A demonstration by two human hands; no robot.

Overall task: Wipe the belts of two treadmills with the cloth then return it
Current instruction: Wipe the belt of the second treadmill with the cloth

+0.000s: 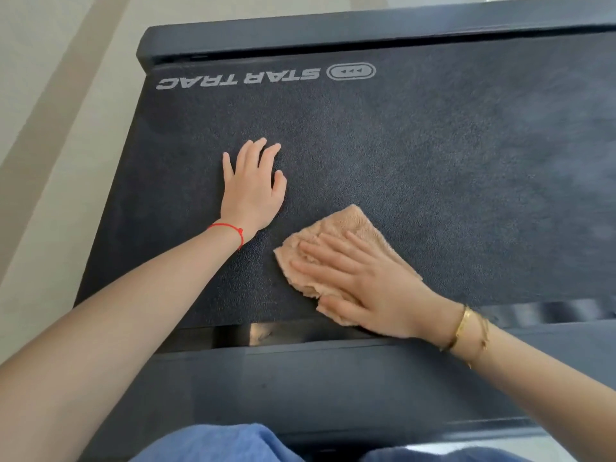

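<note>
- My right hand [360, 285] flat, fingers straight, pressing cloth [340, 228] on belt [416, 145]; left hand [253, 188] spread flat beside.
- Looks mid-wipe, one treadmill; 2nd belt + returning cloth prob. left.

We see a dark charcoal belt [416, 145] with a fine speckled grain and pale grey "STAR TRAC" lettering [238, 82]. The cloth [346, 225] is peach-tan and fuzzy. A red string bracelet [230, 231], gold bangles [466, 328], blue trousers [216, 443] and a beige floor [50, 78] complete our palette.
</note>
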